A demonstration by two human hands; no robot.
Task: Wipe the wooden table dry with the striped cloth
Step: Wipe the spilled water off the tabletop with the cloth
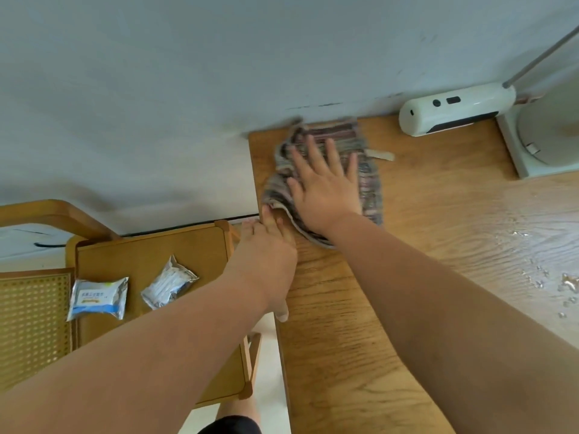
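Observation:
The striped cloth lies bunched on the wooden table at its far left corner, against the wall. My right hand presses flat on the cloth with fingers spread. My left hand rests on the table's left edge, its fingertips touching the cloth's near left corner. Water drops and a wet sheen show on the table at the right.
A white device lies at the table's back edge, beside a white fan base at the right. Left of the table stands a lower wooden side table with two wipe packets, and a cane chair.

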